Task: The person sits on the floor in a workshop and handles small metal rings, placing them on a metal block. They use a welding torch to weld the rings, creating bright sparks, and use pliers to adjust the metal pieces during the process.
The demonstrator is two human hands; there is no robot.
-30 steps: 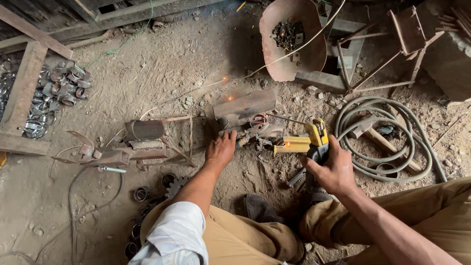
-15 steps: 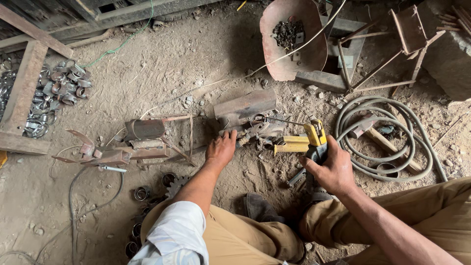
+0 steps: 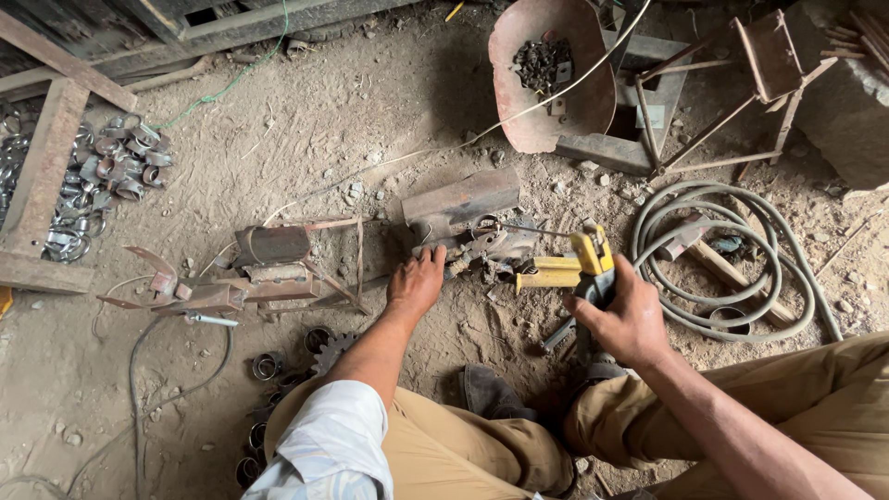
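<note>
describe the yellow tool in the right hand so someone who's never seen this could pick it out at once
Start at the coiled grey hose on the dirt floor, right of centre. Just to its left, the right hand grips the dark handle of a tool whose yellow head points left toward the rusty metal piece that the left hand steadies. It is the only bright yellow thing among rust-brown and grey scrap.

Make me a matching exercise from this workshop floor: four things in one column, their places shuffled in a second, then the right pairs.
1. rusty pan
2. coiled hose
3. metal rings
4. yellow tool

a. far left, by the wooden frame
b. gripped in the right hand
c. top centre, holding dark bits
d. right, on the dirt

Pairs: 1-c, 2-d, 3-a, 4-b
</note>
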